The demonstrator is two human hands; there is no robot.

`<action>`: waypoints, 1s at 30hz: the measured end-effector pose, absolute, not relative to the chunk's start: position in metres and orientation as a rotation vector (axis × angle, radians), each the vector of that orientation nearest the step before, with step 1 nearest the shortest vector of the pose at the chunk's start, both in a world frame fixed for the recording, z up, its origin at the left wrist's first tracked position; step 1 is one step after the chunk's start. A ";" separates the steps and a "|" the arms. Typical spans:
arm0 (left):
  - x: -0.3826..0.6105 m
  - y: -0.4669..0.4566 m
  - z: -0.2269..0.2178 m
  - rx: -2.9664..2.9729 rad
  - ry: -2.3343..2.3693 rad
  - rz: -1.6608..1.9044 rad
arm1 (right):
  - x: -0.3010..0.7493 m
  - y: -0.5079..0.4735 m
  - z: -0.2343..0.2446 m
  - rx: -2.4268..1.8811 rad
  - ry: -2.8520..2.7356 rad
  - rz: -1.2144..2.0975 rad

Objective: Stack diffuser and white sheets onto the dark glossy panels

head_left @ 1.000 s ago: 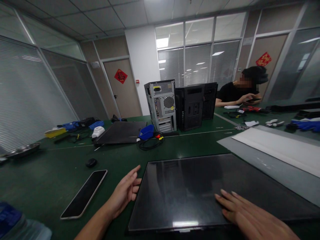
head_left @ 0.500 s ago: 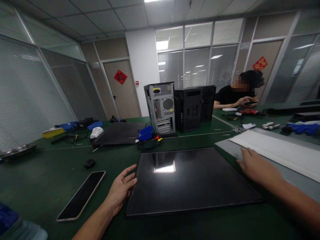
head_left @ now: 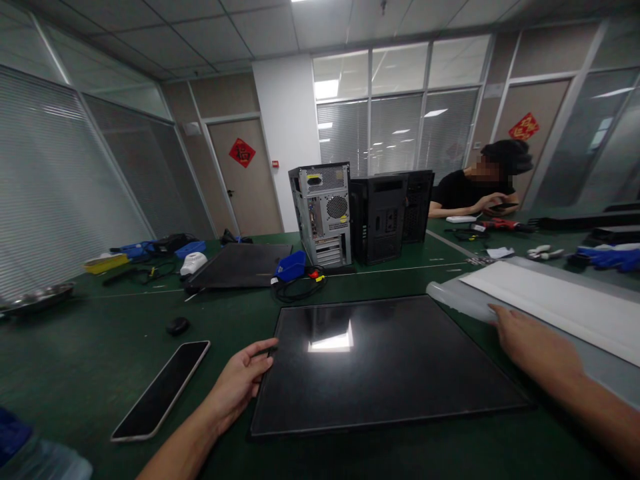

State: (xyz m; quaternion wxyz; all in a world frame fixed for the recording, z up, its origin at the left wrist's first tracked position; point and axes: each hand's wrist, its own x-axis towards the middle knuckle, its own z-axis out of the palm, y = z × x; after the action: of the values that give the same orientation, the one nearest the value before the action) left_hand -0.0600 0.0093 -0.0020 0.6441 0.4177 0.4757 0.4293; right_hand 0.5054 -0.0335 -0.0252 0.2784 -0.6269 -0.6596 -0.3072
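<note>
A flat black screen panel [head_left: 390, 373] lies face up before me, with a ceiling light reflected in its glossy surface. My left hand [head_left: 240, 377] holds the panel's left edge; index finger and thumb tips reach just over the border, and the other fingers are partly hidden by the edge. On the right, my right hand [head_left: 535, 343] grips the edge of a translucent plastic sheet [head_left: 457, 301], whose left end curls up beside the panel's far right corner. A white board [head_left: 555, 300] rests on that sheet.
A phone [head_left: 163, 390] and a small black round object [head_left: 178, 325] lie left of the panel. Beyond it stand computer cases [head_left: 325, 213], a blue bin [head_left: 291, 266] and another dark panel [head_left: 245, 263]. A person [head_left: 465, 190] sits at the far right; a bottle [head_left: 40, 453] is near left.
My right hand has shifted slightly right and closed on the plastic sheet, whose left end has curled upward. My left hand stays at the panel's edge.
</note>
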 end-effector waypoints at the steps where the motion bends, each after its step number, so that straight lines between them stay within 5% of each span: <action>1: -0.060 0.009 -0.002 0.948 1.085 0.977 | 0.506 -0.036 -0.020 -1.730 -1.758 -0.829; 8: -0.055 0.009 -0.001 0.976 1.189 0.937 | 0.450 -0.055 0.008 -2.093 -1.680 -0.715; 18: -0.055 0.009 -0.006 1.012 1.167 0.899 | 0.340 -0.075 0.002 -1.412 -2.464 0.291; 25: -0.051 0.007 -0.004 1.181 1.209 0.967 | 0.390 -0.053 -0.012 -1.856 -2.157 -0.110; 30: -0.048 0.007 -0.003 1.201 1.229 0.970 | 0.393 -0.055 -0.011 -1.867 -2.220 0.057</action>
State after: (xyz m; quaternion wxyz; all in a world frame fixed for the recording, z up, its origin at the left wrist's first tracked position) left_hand -0.0485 0.0068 -0.0026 0.5517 0.5076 0.5194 0.4102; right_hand 0.3931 -0.0551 -0.0110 0.1196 -0.6389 -0.7597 0.0196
